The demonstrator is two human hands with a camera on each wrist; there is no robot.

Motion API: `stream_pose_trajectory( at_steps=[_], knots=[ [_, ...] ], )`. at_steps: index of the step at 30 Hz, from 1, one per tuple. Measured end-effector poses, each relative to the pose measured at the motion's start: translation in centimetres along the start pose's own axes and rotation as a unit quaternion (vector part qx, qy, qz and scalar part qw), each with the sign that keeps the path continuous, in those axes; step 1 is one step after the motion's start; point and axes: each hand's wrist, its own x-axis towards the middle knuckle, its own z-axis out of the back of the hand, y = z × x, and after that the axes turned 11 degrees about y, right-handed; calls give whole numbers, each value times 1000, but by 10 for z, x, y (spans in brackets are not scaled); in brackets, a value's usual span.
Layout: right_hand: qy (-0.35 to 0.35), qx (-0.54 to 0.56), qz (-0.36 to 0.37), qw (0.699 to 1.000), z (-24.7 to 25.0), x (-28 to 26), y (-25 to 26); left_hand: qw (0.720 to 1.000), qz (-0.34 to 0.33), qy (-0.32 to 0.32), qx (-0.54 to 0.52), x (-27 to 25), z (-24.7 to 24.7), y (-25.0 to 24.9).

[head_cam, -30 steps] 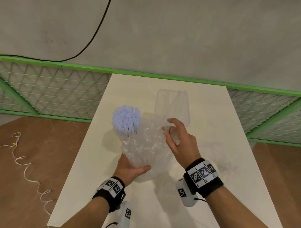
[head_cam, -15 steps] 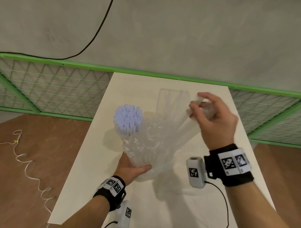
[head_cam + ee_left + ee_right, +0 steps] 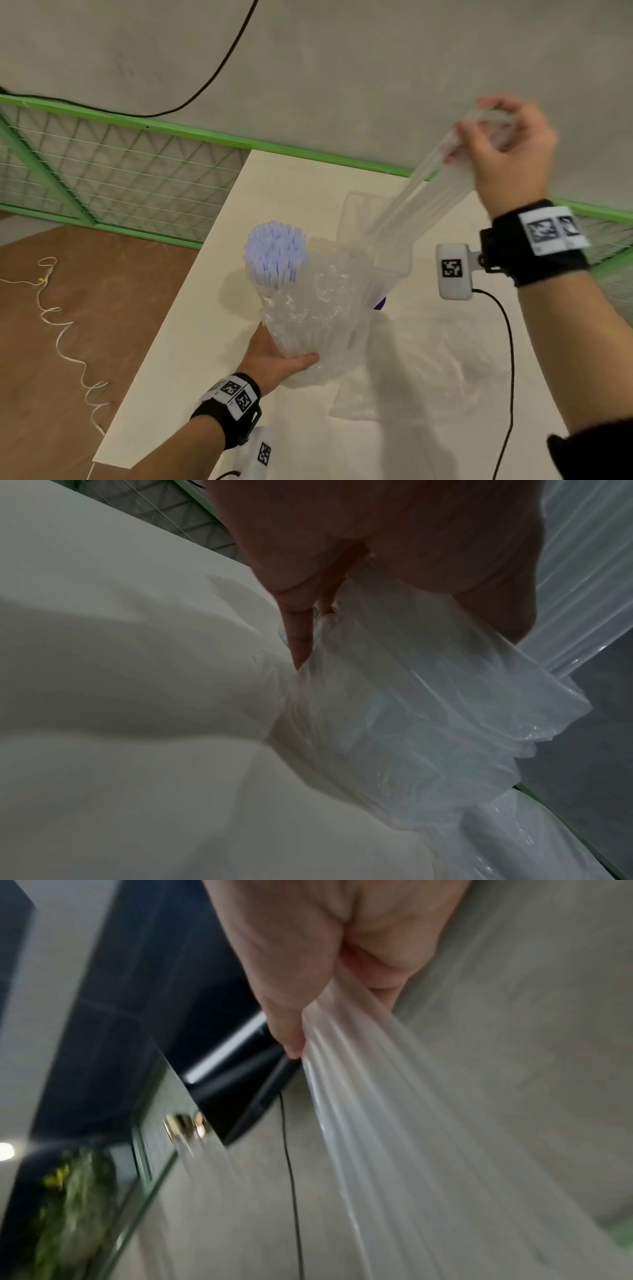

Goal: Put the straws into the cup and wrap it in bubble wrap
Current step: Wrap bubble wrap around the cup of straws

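A bundle of pale blue straws stands upright in a cup whose body is hidden under crumpled clear bubble wrap on the white table. My left hand grips the wrapped base of the cup from below left; in the left wrist view its fingers curl round the wrapped cup. My right hand is raised high at the upper right and grips the free end of the bubble wrap, which runs taut as a strip down to the cup. The right wrist view shows the strip pinched in that hand.
A clear plastic container stands just behind the cup. Loose clear plastic film lies on the table to the right of the cup. A green mesh fence runs behind the table. A white cord lies on the brown floor at left.
My right hand has risen up and to the right with the wrap's end, stretching it into a long taut strip. The left hand has kept its hold on the cup's base.
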Motion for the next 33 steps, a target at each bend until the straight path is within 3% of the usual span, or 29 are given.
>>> stream_pose_trajectory(
  at_steps=[4,6,8,14,18,23,30,31,33],
  knots=[
    [180,-93,-106,973,-31,-3,-66,1000,5,-2,2,-1,0,-1],
    [296,-221,-121,921,-39,-9,-87,1000,7,-5,0,-2,-1,-3],
    [378,-273,-113,877,-44,-10,-97,1000,10,-3,-3,-2,-1,-4],
    [464,-362,-97,803,-68,1,-102,1000,10,3,-13,-4,-3,-8],
    [492,-396,-105,768,-85,9,-109,1000,12,7,-12,-4,-3,-7],
    [455,-422,-120,775,-98,8,-120,1000,28,-1,-1,-5,-3,-7],
    [404,-259,-138,866,-86,19,-125,999,32,5,-15,-5,-4,-10],
    [414,-256,-149,861,-83,22,-122,999,30,7,-16,-5,-4,-10],
    [477,-299,-163,810,-79,23,-116,999,30,9,-16,-5,-4,-10]
  ],
)
